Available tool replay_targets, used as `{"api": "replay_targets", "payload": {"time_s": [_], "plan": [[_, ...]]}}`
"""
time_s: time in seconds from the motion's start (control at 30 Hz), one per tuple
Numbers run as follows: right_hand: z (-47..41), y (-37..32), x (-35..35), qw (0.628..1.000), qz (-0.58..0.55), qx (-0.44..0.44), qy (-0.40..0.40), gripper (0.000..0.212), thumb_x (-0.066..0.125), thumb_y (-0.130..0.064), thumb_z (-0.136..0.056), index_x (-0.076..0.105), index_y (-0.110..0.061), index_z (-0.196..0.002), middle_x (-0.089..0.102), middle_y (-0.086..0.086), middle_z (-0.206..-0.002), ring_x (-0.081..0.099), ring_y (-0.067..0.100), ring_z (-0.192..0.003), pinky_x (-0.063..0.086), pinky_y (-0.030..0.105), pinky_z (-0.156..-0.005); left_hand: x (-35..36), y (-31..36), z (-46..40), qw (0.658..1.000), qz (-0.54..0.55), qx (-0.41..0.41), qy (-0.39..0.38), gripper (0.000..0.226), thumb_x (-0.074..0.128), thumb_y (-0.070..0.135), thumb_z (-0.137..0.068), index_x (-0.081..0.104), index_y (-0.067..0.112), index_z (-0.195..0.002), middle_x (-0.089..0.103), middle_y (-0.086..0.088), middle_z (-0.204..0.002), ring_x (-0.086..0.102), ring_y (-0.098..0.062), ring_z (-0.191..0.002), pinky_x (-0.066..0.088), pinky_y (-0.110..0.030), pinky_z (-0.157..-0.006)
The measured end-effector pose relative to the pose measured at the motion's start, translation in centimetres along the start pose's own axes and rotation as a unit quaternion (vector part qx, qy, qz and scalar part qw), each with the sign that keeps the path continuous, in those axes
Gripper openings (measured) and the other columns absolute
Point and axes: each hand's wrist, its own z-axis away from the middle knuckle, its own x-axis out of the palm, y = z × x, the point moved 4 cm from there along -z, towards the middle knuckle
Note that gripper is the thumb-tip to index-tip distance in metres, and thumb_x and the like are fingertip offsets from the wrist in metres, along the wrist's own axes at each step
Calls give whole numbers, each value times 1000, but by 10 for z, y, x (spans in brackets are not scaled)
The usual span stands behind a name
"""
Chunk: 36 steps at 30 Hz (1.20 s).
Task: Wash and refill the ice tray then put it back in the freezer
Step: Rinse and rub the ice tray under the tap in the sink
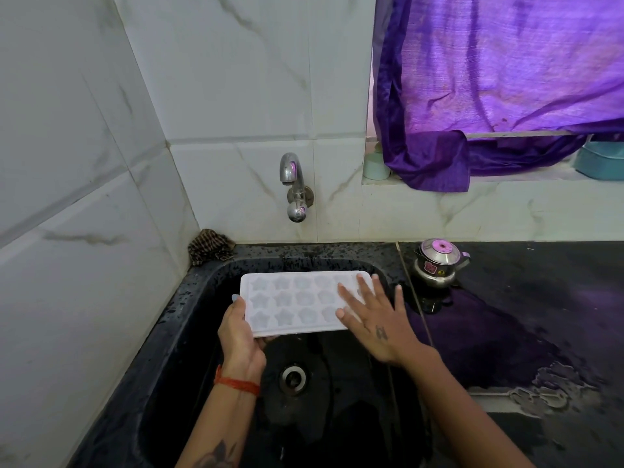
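A white ice tray with star and flower shaped cells is held level over the black sink. My left hand grips the tray's left end, thumb on its top edge and fingers under it. My right hand lies flat on the tray's right part with straight, spread fingers. A chrome tap juts from the tiled wall straight above the tray; no water runs from it.
The sink drain lies below the tray. A crumpled brown cloth sits in the sink's back left corner. A small steel kettle stands on the dark wet counter to the right. A purple curtain hangs over the window ledge.
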Motion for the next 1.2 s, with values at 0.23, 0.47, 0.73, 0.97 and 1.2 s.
{"api": "replay_targets", "payload": {"time_s": [0.23, 0.47, 0.73, 0.97, 1.2], "plan": [[-4, 22, -16, 944, -271, 178, 58, 77, 50, -45, -93, 11, -15, -152, 6, 8, -160, 14, 27, -146, 19, 37, -115, -2, -2, 0, 1000, 6, -10, 3, 30, 43, 39, -99, 58, 15, -89, 66, -7, -85, 62, -23, -71, 46, -21, -34], [-9, 31, -14, 799, -534, 266, 74, 23, 58, -9, -92, 58, -6, -115, 64, 16, -109, 65, 26, -84, 58, 31, -53, -4, -6, -3, 999, -15, -37, -1, 34, 40, 38, -101, 57, 15, -83, 66, -6, -76, 61, -22, -68, 49, -27, -44], [-10, 30, -23, 769, -559, 278, 137, 25, 60, -7, -90, 57, -7, -115, 63, 15, -111, 65, 30, -93, 56, 33, -56, -7, -15, -7, 994, -77, -76, -7, 36, 36, 38, -102, 55, 15, -81, 62, -5, -78, 58, -19, -69, 53, -26, -46], [-9, 30, -33, 818, -461, 266, 218, 18, 64, -14, -86, 54, -18, -101, 63, 9, -110, 62, 26, -99, 52, 47, -88, -7, -17, -13, 982, -179, -58, -15, 50, 34, 39, -101, 40, 10, -141, 49, -9, -140, 49, -28, -121, 35, -42, -97], [-7, 22, -43, 859, -374, 246, 247, 31, 65, -19, -86, 57, -12, -115, 62, 6, -110, 59, 25, -101, 47, 33, -87, 0, -21, -14, 972, -228, -48, -44, 52, 38, 39, -101, 37, 9, -144, 39, -10, -148, 36, -28, -136, 27, -41, -109]]}}
